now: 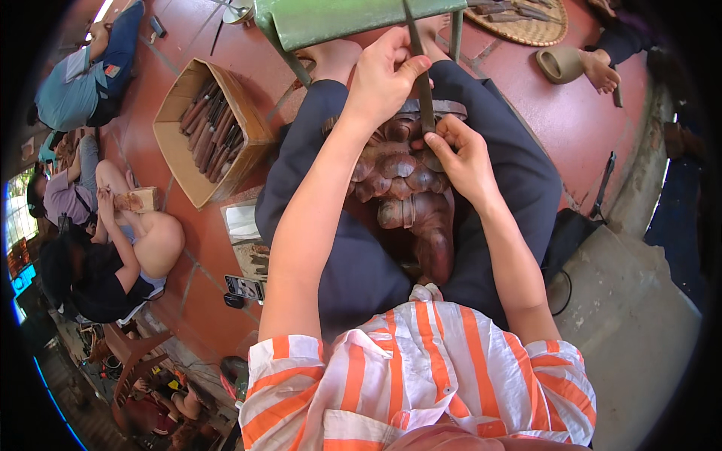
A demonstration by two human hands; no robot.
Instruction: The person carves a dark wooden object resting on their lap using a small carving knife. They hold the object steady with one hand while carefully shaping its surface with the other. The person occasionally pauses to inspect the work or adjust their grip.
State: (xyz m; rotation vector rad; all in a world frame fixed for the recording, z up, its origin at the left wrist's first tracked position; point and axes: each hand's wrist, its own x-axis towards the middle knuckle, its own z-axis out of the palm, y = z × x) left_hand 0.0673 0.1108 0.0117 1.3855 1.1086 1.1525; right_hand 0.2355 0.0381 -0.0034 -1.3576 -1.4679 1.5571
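A dark reddish-brown carved wooden piece point(397, 167) with rounded, lumpy shapes stands between my knees. Over its far end runs a long, flat, dark bar that looks like a file point(422, 79), pointing away from me. My left hand point(382, 81) is closed around its middle, thumb and fingers pinching the edges. Nearer to me, my right hand point(460, 154) pinches the file's near end between thumb and fingers, close against the carving. The file's far end passes over a green stool point(331, 26) in front of me.
Left of my legs a cardboard box point(252, 124) holds many wooden-handled tools point(213, 135). A phone point(244, 287) lies near my left thigh. A woven tray point(553, 30) with tools sits far right, by another person's foot point(599, 71). Several people sit at left on red tiles.
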